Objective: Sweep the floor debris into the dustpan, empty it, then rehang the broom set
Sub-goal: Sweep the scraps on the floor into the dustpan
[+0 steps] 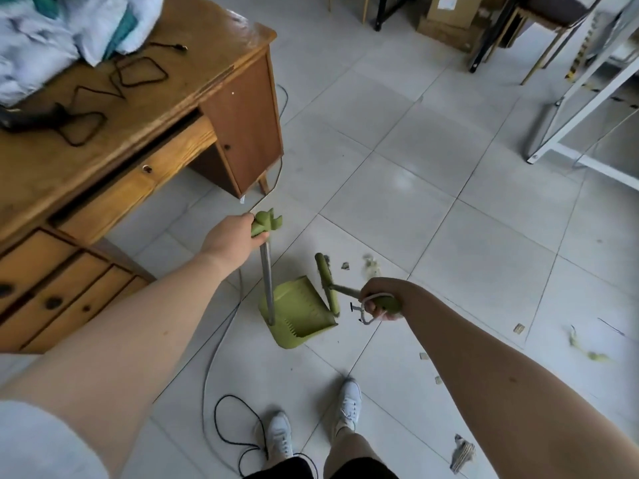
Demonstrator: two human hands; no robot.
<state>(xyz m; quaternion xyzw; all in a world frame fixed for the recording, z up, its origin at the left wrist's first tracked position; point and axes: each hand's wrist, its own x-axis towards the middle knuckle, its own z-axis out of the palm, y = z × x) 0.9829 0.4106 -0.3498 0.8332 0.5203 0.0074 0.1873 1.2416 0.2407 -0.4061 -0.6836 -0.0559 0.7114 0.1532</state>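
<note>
My left hand (231, 238) grips the green top of the dustpan's metal handle (267, 281). The green dustpan (300, 314) stands on the tiled floor in front of me, its mouth facing away to the right. My right hand (379, 300) holds the green grip of the broom, seen end-on. The broom head (327, 283) rests at the dustpan's far edge. Scraps of debris (370, 263) lie just beyond the broom head. More bits (518, 328) and green scraps (587, 350) are scattered to the right, and a crumpled piece (462, 452) lies near my right arm.
A wooden desk (138, 108) with drawers stands at the left, with cables and a plastic bag on it. A grey cable (221, 340) and a black cord (238, 430) trail on the floor near my white shoes (349, 402). Chairs, boxes and a white frame (567, 108) stand at the back right.
</note>
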